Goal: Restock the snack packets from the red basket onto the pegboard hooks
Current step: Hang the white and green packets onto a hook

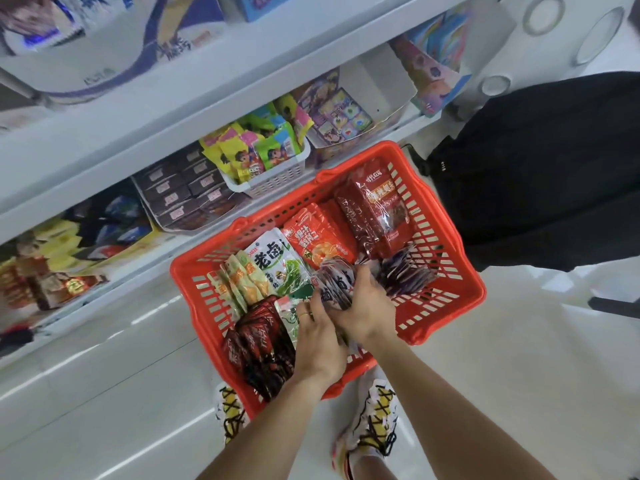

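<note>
The right hand (363,306) curled around a fanned bunch of purple packets (334,280), and the left hand (317,336) gripped the same bunch from below, likely squaring it up for lifting together. The bunch sat inside the red basket (460,296) on the floor, beside green-and-white packets (273,265), orange packets (317,239) and dark red ones (261,337). No pegboard hooks were visible; shelves (214,98) stood behind.
</note>
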`<state>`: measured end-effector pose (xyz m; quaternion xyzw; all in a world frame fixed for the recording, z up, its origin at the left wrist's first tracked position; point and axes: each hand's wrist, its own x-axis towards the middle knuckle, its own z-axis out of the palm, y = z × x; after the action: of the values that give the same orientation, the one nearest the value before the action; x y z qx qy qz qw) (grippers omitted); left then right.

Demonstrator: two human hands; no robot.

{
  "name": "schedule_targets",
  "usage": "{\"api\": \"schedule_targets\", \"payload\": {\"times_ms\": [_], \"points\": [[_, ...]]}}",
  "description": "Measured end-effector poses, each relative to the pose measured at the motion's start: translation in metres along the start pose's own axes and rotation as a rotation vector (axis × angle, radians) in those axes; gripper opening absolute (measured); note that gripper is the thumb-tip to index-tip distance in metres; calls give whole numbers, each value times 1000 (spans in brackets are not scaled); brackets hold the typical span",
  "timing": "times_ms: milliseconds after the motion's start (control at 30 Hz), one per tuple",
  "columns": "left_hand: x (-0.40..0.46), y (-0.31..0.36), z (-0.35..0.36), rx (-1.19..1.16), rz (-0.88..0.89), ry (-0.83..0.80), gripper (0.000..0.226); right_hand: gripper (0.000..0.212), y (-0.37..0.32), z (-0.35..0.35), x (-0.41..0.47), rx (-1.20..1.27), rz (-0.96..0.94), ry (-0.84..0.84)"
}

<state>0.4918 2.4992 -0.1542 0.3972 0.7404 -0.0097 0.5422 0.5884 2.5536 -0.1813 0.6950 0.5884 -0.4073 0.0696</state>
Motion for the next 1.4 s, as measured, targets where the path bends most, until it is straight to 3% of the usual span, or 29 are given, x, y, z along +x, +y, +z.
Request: {"api": "schedule_targets", "payload": {"times_ms": [233, 433, 567, 667, 733, 833, 900, 1033, 1167, 1233, 1333, 1400], "points": [[-13, 4, -6, 24, -7, -23, 83, 69, 3, -21, -15, 34, 30, 84], [-54, 19, -30, -91, -46, 34, 59, 57, 7, -76, -61, 473, 128, 142], [-108, 34, -67, -405, -103, 49, 43, 55, -12, -144, -112, 856, 203, 107], [-173, 73, -118, -705, -106, -85, 59, 47, -59, -209, -169, 998, 158, 44], [-223, 106, -161, -767, -58, -206, 71, 49, -97, -252, -212, 1057, 142, -23], [-310, 165, -235, -840, 78, -338, 74, 64, -162, -321, -283, 1091, 41, -110], [-371, 203, -284, -902, 213, -340, 79, 64, -210, -369, -331, 1114, -57, -118], [-505, 275, -374, -944, 501, -290, 52, 76, -300, -465, -423, 1205, -221, -79], [-592, 316, -439, -1010, 565, -248, 72, 78, -378, -544, -502, 1295, -346, -28], [-628, 334, -461, -1083, 606, -317, 87, 72, -410, -574, -532, 1282, -441, 3], [-669, 360, -495, -1174, 671, -430, 55, 50, -449, -615, -564, 1199, -612, 109], [-695, 379, -514, -1184, 744, -429, 57, 57, -466, -637, -575, 1112, -720, 200]]}}
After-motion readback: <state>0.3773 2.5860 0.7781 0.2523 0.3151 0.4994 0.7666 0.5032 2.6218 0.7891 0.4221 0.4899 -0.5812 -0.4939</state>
